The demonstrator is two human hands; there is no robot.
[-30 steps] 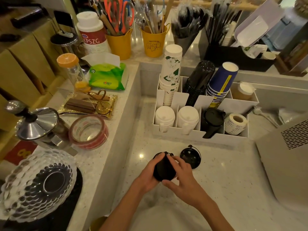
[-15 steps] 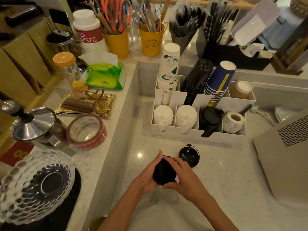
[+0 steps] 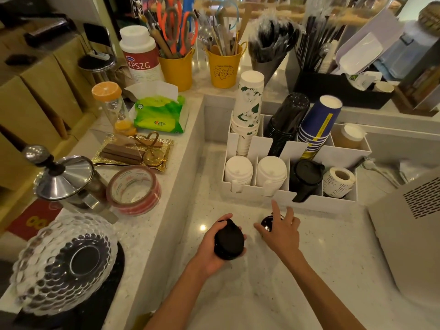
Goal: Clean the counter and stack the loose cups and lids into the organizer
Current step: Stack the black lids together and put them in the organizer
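The left hand (image 3: 212, 248) is curled around a small stack of black lids (image 3: 229, 241), holding it just above the pale bench (image 3: 333, 253). Just beside it, the right hand (image 3: 282, 232) is spread open, fingers draped over a single black lid (image 3: 267, 223) lying flat on the bench, not closed on it. Beyond both hands stands the white organizer (image 3: 257, 191), its front slots holding white lids (image 3: 238, 170), more black lids and a label roll (image 3: 338, 179), with cup stacks behind.
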